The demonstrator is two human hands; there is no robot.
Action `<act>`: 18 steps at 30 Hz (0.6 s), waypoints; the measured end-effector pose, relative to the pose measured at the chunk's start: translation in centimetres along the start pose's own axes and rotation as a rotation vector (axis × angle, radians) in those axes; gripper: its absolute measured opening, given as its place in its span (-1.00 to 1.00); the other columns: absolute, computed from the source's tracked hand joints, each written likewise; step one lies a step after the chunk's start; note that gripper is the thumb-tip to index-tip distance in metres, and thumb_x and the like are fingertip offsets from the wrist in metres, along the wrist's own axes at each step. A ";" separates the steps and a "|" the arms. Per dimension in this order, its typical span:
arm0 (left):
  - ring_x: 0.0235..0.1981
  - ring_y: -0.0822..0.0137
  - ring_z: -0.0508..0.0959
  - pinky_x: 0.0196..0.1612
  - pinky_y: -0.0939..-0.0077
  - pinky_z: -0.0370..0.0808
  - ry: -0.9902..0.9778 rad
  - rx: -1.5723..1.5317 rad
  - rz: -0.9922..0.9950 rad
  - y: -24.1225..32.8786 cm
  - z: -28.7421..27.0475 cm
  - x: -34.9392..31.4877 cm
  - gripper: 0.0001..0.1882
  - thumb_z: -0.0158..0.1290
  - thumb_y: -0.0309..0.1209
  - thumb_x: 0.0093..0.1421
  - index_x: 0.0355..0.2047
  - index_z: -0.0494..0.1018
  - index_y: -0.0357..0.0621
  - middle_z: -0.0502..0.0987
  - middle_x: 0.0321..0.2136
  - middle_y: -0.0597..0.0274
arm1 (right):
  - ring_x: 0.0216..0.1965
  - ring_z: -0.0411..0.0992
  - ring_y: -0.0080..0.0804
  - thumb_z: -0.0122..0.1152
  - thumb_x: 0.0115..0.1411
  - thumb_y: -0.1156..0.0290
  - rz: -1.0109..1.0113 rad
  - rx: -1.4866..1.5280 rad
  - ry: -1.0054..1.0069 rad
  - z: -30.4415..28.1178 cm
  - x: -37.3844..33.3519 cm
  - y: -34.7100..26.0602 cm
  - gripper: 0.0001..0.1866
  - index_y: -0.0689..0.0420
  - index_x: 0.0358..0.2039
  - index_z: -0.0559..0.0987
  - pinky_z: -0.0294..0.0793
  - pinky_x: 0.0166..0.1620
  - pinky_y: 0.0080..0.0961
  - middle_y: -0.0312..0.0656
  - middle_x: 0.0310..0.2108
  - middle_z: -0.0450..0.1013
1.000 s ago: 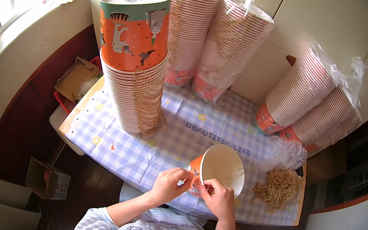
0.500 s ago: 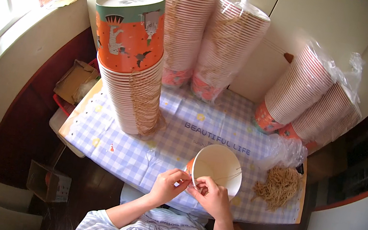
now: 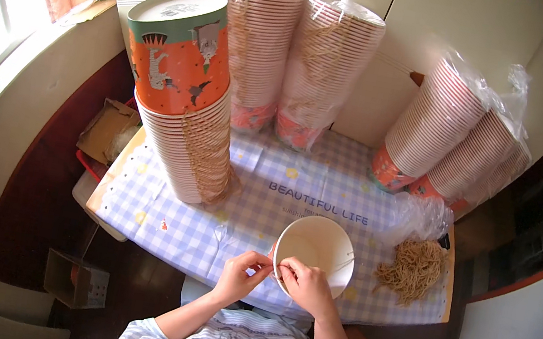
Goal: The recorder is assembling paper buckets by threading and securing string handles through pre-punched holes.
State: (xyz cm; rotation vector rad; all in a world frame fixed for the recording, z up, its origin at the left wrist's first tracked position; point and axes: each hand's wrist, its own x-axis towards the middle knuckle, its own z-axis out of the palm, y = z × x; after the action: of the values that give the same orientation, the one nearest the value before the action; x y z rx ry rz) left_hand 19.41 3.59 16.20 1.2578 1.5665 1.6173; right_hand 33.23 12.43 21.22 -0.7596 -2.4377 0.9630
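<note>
A white-lined paper bucket (image 3: 319,240) with an orange outside stands tilted at the table's near edge, its mouth facing me. My left hand (image 3: 241,279) is pinched closed against the outside of its left wall, just below the rim. Curled over the near rim, my right hand (image 3: 308,289) has its fingertips closed inside the same wall, close to the left fingertips. Whatever is between the fingers is too small to make out. A thin cord (image 3: 344,263) shows at the bucket's right inner wall. Right of it lies a tangled heap of beige cord (image 3: 411,270).
A tall bucket stack (image 3: 177,146), topped by an upturned orange-green bucket (image 3: 178,59), stands left with beige cords hanging down it. Plastic-wrapped stacks (image 3: 329,71) line the back; more wrapped stacks (image 3: 431,129) lean at right. Crumpled clear plastic (image 3: 418,221) lies beside the cord heap on the checked tablecloth (image 3: 252,199).
The view has shifted slightly. The bucket's mouth has turned a little more toward me. My right fingertips have moved further inside the rim, and my left hand stays at the outer wall.
</note>
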 end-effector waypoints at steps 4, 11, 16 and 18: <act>-0.40 0.28 0.53 -0.38 0.50 0.46 0.065 0.100 0.044 1.2 -0.4 0.3 -0.83 0.13 -0.56 -0.03 -0.37 0.44 -0.23 0.51 -0.44 0.16 | -0.47 0.49 -0.24 0.03 0.12 0.45 -0.024 0.023 0.122 -0.4 0.3 0.1 -0.91 0.19 -0.39 0.42 0.44 -0.42 -0.45 -0.14 -0.54 0.48; -0.30 0.17 0.43 -0.24 0.39 0.38 0.032 0.384 0.313 3.2 -1.2 2.1 -0.79 0.14 -0.53 -0.08 -0.36 0.46 -0.14 0.47 -0.36 0.21 | -0.46 0.46 -0.21 0.02 0.13 0.46 -0.063 0.195 0.120 -0.9 0.6 -0.4 -0.92 0.20 -0.41 0.40 0.41 -0.42 -0.41 -0.15 -0.53 0.46; -0.32 0.20 0.43 -0.26 0.40 0.36 -0.053 0.465 0.387 2.6 -1.5 2.7 -0.81 0.16 -0.52 -0.09 -0.41 0.47 -0.12 0.47 -0.35 0.23 | -0.44 0.45 -0.12 -0.02 0.15 0.48 -0.028 0.178 0.093 -0.6 0.8 -0.2 -0.94 0.19 -0.37 0.37 0.41 -0.43 -0.33 -0.06 -0.51 0.44; -0.34 0.23 0.42 -0.28 0.41 0.36 0.005 0.444 0.368 3.2 -1.5 2.8 -0.81 0.17 -0.52 -0.11 -0.42 0.47 -0.10 0.47 -0.38 0.24 | -0.44 0.46 -0.14 -0.04 0.16 0.48 -0.070 0.140 0.054 0.0 0.6 0.7 -0.93 0.20 -0.37 0.35 0.41 -0.42 -0.36 -0.07 -0.51 0.45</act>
State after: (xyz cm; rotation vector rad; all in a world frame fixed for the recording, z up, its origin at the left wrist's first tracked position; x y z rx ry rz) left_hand 17.63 4.92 20.13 1.8681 1.8451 1.5244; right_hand 33.01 13.22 20.87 -0.6394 -2.3071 1.0597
